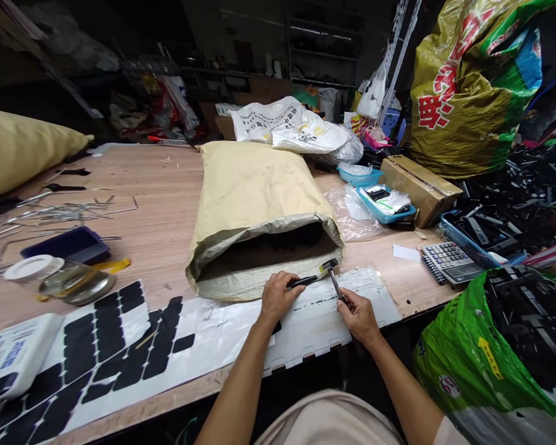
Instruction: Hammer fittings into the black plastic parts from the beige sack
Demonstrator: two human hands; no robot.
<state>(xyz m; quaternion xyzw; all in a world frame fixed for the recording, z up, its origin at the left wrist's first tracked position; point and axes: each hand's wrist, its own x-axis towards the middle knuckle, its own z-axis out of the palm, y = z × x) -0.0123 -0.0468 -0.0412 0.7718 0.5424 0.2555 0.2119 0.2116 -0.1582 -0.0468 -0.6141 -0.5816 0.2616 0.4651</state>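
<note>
Head view, left hand (277, 298): your fingers grip a slim black piece (304, 282), seemingly steadying it over the white board (312, 330).
Right hand (361, 316): closed round the handle of a small hammer (336, 283), its head near the piece's tip.
Sack (259, 185): just beyond your hands, mouth toward you, probably for easy reach.

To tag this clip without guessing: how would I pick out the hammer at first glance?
Find the big cream sack lying with its dark mouth towards the viewer. In front of the mouth's right end, the right hand grips a small hammer with a metal shaft. Its black and yellow-green head distinguishes it from the slim all-black part in the left hand.
</note>
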